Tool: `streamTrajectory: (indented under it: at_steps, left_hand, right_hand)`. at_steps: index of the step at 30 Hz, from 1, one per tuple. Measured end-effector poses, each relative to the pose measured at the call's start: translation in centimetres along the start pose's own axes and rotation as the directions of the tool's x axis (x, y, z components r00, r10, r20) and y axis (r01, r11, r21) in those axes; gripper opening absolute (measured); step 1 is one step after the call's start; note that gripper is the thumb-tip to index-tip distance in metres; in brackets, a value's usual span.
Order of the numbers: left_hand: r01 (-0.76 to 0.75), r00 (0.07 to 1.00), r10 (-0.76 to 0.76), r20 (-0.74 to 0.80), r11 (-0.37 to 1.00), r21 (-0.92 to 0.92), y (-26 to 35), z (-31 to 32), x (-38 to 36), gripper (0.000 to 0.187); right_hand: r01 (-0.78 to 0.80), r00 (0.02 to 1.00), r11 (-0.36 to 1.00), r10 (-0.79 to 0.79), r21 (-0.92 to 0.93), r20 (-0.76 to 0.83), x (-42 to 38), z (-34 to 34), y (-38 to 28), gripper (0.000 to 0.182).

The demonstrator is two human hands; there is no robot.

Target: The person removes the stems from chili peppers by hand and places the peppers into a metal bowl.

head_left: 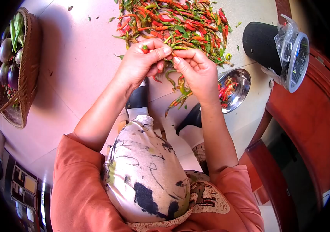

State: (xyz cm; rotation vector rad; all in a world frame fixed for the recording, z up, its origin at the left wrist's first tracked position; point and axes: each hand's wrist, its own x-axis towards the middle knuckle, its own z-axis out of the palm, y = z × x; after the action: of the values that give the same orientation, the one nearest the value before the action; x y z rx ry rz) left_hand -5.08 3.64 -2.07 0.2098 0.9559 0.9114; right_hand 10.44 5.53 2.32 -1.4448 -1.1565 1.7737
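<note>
My left hand [143, 60] is closed around chili peppers, with a green tip [145, 49] poking out above the fingers and red ones below them. Thumb and forefinger of my right hand [198, 71] pinch at a small chili, fingertips meeting those of my left hand. Just beyond both hands, a heap of red and green chili peppers [188, 29] with leaves spreads over the floor. Several loose peppers [181, 86] lie below my hands. Right of my right forearm, a shiny metal bowl [244, 87] contains red chili pieces.
At the left stands a woven basket [33, 69] with eggplants [5, 50] and long green pods [17, 29]. A black bin [261, 48] with a clear plastic liner is at the upper right. Red wooden furniture [304, 112] borders the right side. My shoes [138, 96] rest near the heap.
</note>
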Motion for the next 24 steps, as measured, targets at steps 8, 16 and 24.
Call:
streamTrajectory:
  at_steps: [8, 16, 24]
  left_hand:
    - [0.1, 0.994, -0.102, -0.043, 0.993, -0.057, -1.9, -1.2, 0.3, 0.019]
    - [0.448, 0.893, -0.444, 0.066, 0.872, -0.195, -7.8, 1.4, 0.5, 0.031]
    - [0.319, 0.932, -0.355, -0.07, 0.898, -0.302, -9.1, 3.7, 1.5, 0.035]
  right_hand:
    - [0.301, 0.619, 0.643, -0.693, -0.704, -0.369, 0.5, -13.2, -10.9, 0.011]
    - [-0.007, 0.523, 0.258, -0.822, -0.966, -0.224, 1.7, -26.2, -16.5, 0.032]
    - [-0.246, 0.894, 0.967, 0.253, 0.067, -0.37, -0.5, -5.4, 4.8, 0.042]
